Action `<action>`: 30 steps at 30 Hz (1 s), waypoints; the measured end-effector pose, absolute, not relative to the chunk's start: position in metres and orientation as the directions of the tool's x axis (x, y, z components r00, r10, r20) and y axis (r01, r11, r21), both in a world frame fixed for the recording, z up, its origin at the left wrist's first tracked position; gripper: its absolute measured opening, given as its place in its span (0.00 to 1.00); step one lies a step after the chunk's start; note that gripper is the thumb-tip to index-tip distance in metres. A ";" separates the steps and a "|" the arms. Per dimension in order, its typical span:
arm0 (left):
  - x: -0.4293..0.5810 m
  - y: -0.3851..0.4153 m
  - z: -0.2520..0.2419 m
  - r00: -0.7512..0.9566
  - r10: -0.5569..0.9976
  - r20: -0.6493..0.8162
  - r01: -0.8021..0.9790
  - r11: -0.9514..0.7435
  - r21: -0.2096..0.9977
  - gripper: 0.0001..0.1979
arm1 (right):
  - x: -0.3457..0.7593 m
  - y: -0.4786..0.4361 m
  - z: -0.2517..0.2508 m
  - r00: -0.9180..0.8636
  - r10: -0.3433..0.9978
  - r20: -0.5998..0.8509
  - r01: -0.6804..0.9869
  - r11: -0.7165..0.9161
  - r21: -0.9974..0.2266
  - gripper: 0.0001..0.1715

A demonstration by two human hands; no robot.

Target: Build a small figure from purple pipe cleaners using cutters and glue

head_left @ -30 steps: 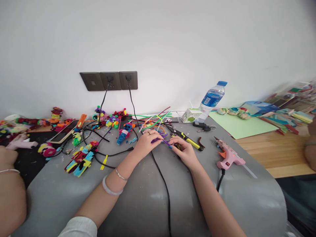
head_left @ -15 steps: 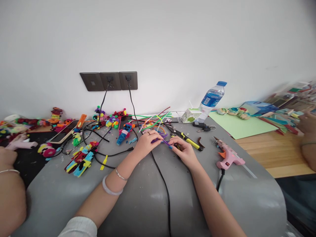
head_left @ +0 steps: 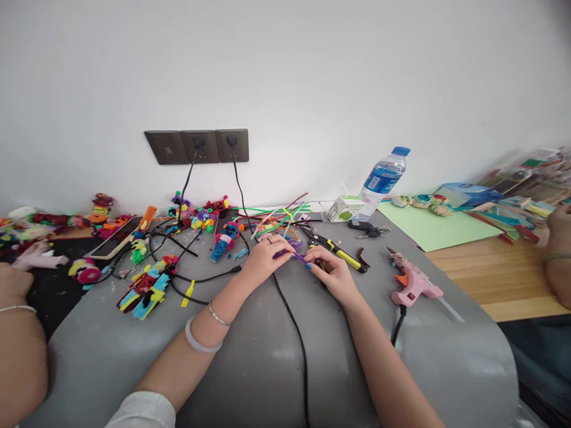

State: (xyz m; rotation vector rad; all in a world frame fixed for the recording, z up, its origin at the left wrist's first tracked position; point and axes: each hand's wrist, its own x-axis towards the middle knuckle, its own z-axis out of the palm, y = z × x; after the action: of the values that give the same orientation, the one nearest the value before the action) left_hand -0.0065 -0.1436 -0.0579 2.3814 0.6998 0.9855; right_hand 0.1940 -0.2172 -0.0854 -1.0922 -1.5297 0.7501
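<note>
Over the middle of the grey table, a purple pipe cleaner (head_left: 300, 257) is pinched between both hands. My left hand (head_left: 269, 257) closes its thumb and fingers on one end, and purple loops show behind it. Close beside it, my right hand (head_left: 329, 270) grips the other end with thumb and forefinger; a bit of blue shows at its fingertips. Yellow-and-black pliers (head_left: 341, 252) lie just past the right hand. Loose coloured pipe cleaners (head_left: 285, 221) are heaped behind both hands. A small blue-and-red pipe-cleaner figure (head_left: 224, 241) lies left of my left hand.
A pink glue gun (head_left: 414, 285) rests at right, near keys (head_left: 372, 230), a drink carton (head_left: 343, 208) and a water bottle (head_left: 382, 178). Black cables (head_left: 292, 321) cross the table (head_left: 250, 368). More pipe-cleaner figures (head_left: 149, 288) lie left. Other people's arms (head_left: 20, 339) show at both sides.
Both my hands keep almost the same place and hold on the purple pipe cleaner. At the far right, another person's hand has shifted slightly.
</note>
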 end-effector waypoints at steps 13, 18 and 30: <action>-0.006 -0.144 -0.058 0.614 0.608 0.503 0.276 -0.763 0.585 0.07 | 0.193 -0.218 -0.083 -0.004 0.925 0.380 0.265 0.368 -0.891 0.10; -0.007 -0.144 -0.058 0.614 0.614 0.496 0.285 -0.758 0.586 0.06 | 0.193 -0.218 -0.083 -0.008 0.925 0.380 0.259 0.369 -0.893 0.09; -0.007 -0.144 -0.059 0.614 0.617 0.493 0.282 -0.755 0.593 0.07 | 0.193 -0.219 -0.085 -0.010 0.926 0.377 0.263 0.366 -0.893 0.09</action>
State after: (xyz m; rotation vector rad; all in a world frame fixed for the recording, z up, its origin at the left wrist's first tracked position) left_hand -0.0068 -0.1436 -0.0586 2.3778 0.7108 0.9730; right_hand 0.1934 -0.2185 -0.0847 -1.1156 -1.5228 0.7535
